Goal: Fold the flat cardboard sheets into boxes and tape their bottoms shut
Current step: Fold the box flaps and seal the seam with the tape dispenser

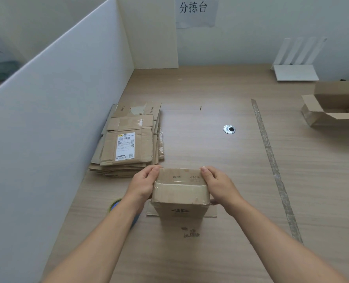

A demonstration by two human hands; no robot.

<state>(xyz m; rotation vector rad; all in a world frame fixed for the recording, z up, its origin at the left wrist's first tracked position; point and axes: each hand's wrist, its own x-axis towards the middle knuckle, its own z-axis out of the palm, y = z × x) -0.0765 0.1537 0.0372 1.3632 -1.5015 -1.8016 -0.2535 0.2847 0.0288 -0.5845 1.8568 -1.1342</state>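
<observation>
Both hands grip a folded cardboard box (179,190) standing on the counter (230,160), taped side up: the left hand (144,183) curls round its left edge, the right hand (217,184) round its right. A stack of flat sheets (128,141) lies just beyond the left hand, and a tape roll (114,206) peeks out under the left forearm

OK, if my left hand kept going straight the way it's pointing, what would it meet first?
The taped box: your left hand grips its left side and points into it. Past it, probably the stack of flat sheets, though depth is unclear.
</observation>
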